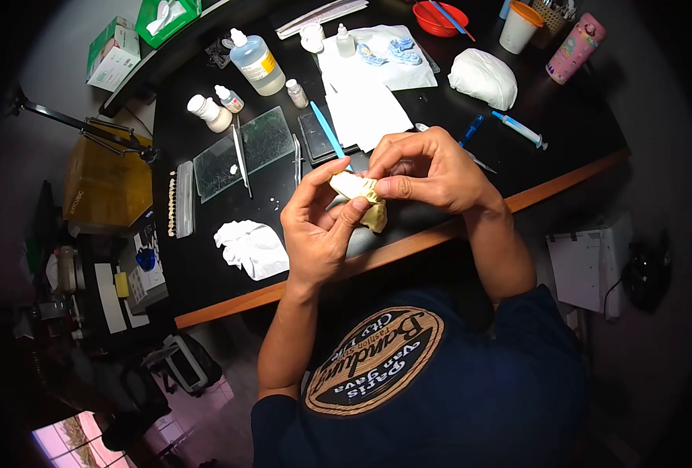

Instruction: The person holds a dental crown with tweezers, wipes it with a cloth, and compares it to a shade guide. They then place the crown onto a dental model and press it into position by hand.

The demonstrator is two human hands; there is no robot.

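My left hand holds a pale yellow dental cast over the front of the table, its fingers and thumb closed around the sides. The cast's upper face is bright white in the light. My right hand has its thumb and fingertips pinched at the cast's right edge; whether a small piece sits between them is hidden. Just behind my fingers lies a light blue stick-like tool, its near end covered by my hands. A crumpled white cloth rests to the left of my left hand.
A glass slab carries a metal spatula. Left of it stands a row of artificial teeth. Bottles, including a large one, stand behind. White paper, a syringe and a white bundle lie farther back.
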